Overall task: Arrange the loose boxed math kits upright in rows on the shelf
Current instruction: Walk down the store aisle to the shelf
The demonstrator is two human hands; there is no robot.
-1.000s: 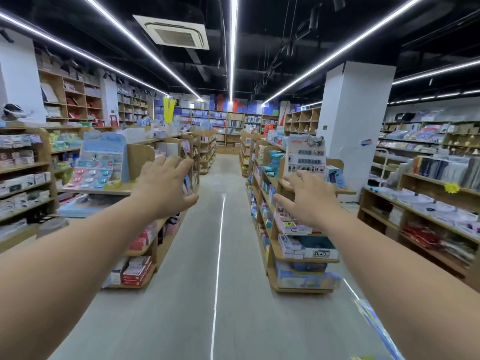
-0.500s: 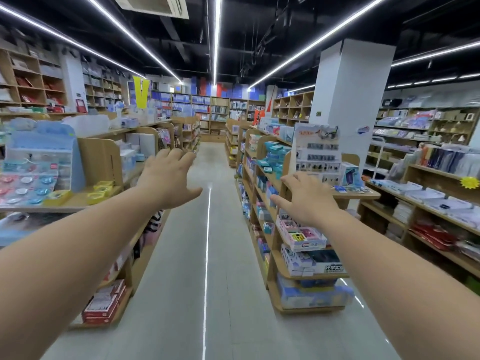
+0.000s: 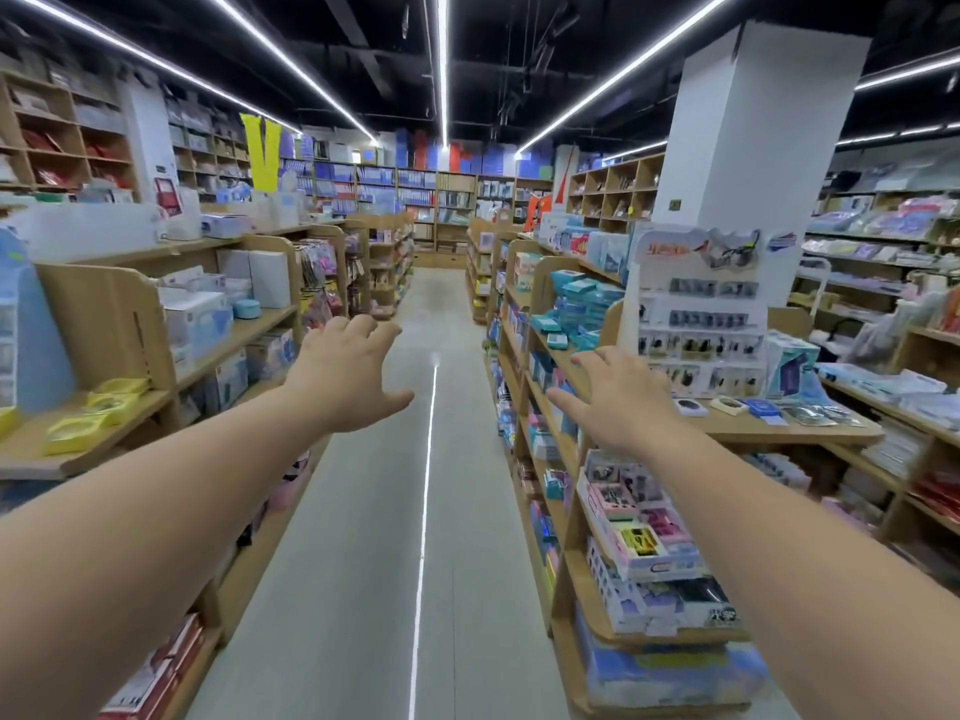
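Both my arms stretch forward over a shop aisle. My left hand (image 3: pixel 345 374) is held out with straight, spread fingers and holds nothing. My right hand (image 3: pixel 621 394) is likewise spread and empty, in front of the end of a wooden shelf unit (image 3: pixel 795 428). Teal boxes (image 3: pixel 574 309) are stacked on that unit's upper shelf. Pink and white boxed kits (image 3: pixel 636 517) lie slanted on its end shelves below my right forearm. I cannot tell which boxes are the math kits.
A grey floor aisle (image 3: pixel 405 537) runs straight ahead between wooden shelf rows. The left shelf unit (image 3: pixel 228 335) carries white boxes and yellow trays (image 3: pixel 88 415). A white pillar (image 3: pixel 748 127) stands at the right behind a card display stand (image 3: pixel 698 314).
The view has moved forward along the aisle, so both shelf rows are closer and larger. Both hands stay stretched out, open and empty.
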